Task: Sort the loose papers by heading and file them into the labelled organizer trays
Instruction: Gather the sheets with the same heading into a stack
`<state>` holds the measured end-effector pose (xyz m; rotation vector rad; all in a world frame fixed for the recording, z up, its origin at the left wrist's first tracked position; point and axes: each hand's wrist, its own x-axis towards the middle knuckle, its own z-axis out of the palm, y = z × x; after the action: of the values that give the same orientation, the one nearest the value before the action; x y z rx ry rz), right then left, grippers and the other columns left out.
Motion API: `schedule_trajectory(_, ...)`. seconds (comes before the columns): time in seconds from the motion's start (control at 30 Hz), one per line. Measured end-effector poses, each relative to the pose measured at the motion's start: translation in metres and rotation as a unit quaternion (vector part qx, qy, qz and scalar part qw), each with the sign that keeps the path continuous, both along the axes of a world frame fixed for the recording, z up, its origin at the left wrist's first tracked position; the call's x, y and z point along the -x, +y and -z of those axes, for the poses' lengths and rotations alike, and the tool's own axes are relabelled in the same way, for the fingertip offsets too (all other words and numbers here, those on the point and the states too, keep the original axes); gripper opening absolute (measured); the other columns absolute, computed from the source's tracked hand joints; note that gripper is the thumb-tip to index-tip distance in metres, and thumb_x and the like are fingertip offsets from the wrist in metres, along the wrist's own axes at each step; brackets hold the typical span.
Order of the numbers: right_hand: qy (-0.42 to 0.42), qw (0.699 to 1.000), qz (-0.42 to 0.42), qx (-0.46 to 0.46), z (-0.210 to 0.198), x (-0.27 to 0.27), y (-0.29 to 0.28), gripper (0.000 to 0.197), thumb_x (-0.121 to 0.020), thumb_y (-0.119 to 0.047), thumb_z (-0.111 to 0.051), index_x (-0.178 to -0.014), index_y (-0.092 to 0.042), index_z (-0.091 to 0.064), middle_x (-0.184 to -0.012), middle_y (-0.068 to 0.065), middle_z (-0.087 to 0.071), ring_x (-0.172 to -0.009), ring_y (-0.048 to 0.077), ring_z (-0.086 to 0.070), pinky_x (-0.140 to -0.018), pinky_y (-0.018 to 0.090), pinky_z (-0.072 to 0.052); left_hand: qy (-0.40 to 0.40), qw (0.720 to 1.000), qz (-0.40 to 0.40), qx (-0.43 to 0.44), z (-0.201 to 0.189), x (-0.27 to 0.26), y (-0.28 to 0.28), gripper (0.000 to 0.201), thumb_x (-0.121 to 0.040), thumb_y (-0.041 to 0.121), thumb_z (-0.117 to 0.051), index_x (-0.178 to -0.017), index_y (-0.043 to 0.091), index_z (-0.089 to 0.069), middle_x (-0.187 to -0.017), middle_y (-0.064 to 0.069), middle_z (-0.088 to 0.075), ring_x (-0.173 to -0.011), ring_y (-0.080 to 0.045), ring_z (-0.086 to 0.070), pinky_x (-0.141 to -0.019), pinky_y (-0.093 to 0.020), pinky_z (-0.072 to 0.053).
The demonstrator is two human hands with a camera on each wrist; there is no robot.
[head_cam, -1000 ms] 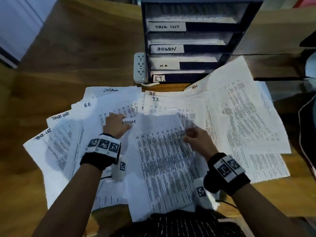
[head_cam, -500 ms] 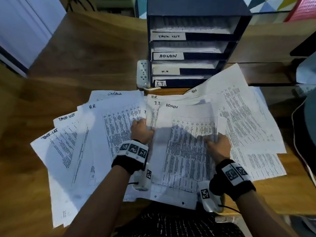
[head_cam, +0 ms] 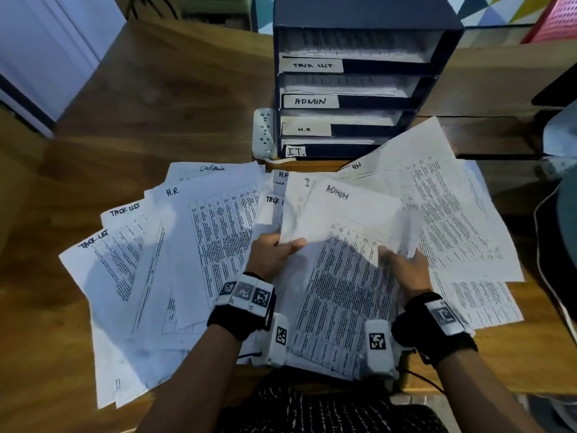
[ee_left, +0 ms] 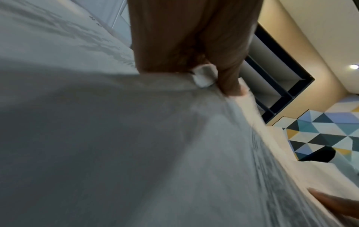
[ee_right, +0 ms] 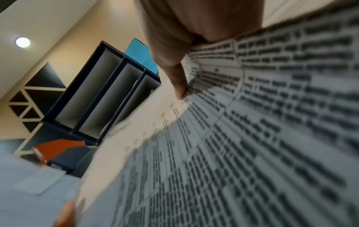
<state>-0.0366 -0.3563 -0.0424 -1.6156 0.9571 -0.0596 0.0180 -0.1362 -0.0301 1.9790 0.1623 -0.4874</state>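
Both hands, left hand (head_cam: 274, 254) and right hand (head_cam: 406, 270), pinch the ADMIN sheet (head_cam: 340, 226) at centre; organizer trays (head_cam: 431, 89) hold some papers, but we judge most remain unsorted.

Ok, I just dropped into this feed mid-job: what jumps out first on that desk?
The fan of printed papers covering the near half of the wooden desk, with handwritten headings such as TASK LIST and H.R. In the middle, the left hand and right hand hold up a sheet headed ADMIN by its side edges. Behind stands the dark organizer, trays labelled TASK LIST, ADMIN, H.R and I.T. from top to bottom.
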Motion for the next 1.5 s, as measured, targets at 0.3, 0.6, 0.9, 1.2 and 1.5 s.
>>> schedule_trajectory(0.3, 0.050, 0.997, -0.048, 0.045, 0.016, 0.013, -0.001, 0.024, -0.084, -0.008, -0.063, -0.103, 0.006, -0.059, -0.088, 0.021, -0.066, -0.072, 0.026, -0.060, -0.070, 0.039, -0.053, -0.033, 0.980, -0.052, -0.188, 0.010, -0.010, 0.014, 0.044, -0.082, 0.014, -0.065, -0.119, -0.005, -0.051, -0.117, -0.022, -0.059, -0.108, -0.034, -0.057, -0.084, -0.033, -0.046)
schedule_trajectory(0.6, 0.060, 0.987, -0.148, 0.015, 0.000, 0.008, 0.015, 0.022, -0.092, -0.013, -0.052, -0.071, -0.012, -0.048, -0.069, 0.007, -0.050, -0.066, 0.020, -0.048, -0.062, 0.028, -0.042, -0.058, 0.959, -0.140, -0.241, -0.002, -0.014, 0.057, 0.031, -0.096, 0.009, -0.040, -0.108, -0.011, -0.061, -0.112, -0.032, -0.061, -0.109, -0.043, -0.055, -0.091, -0.042, -0.043)
schedule_trajectory(0.9, 0.048, 0.988, -0.147, -0.002, 0.002, 0.010, 0.027, 0.015, -0.093, -0.010, -0.051, -0.078, -0.009, -0.051, -0.070, 0.005, -0.051, -0.065, 0.018, -0.050, -0.045, 0.020, -0.042, -0.146, 0.945, -0.208, -0.205, 0.001, -0.012, 0.077, 0.032, -0.098, 0.009, -0.037, -0.113, -0.012, -0.057, -0.114, -0.031, -0.055, -0.109, -0.042, -0.052, -0.090, -0.036, -0.034)
schedule_trajectory(1.2, -0.042, 0.992, -0.094, -0.067, -0.007, 0.009, 0.039, 0.057, -0.093, 0.001, -0.043, -0.144, -0.009, -0.019, -0.123, 0.001, -0.036, -0.105, 0.016, -0.038, -0.090, 0.029, -0.032, -0.101, 0.975, -0.176, -0.095, -0.002, 0.006, 0.073, 0.060, -0.088, -0.011, -0.033, -0.140, 0.020, -0.032, -0.145, -0.011, -0.041, -0.126, -0.031, -0.045, -0.089, -0.021, -0.034)
schedule_trajectory(1.5, -0.035, 0.977, -0.119, -0.176, -0.004, 0.010, 0.033, 0.044, -0.068, 0.003, -0.041, -0.106, -0.005, -0.061, -0.067, 0.003, -0.068, -0.060, 0.017, -0.057, -0.050, 0.023, -0.044, -0.012, 0.994, -0.105, -0.031, 0.008, 0.008, 0.062, 0.051, -0.083, 0.050, -0.048, -0.104, 0.004, -0.057, -0.108, -0.014, -0.061, -0.096, -0.021, -0.054, -0.080, -0.024, -0.033)
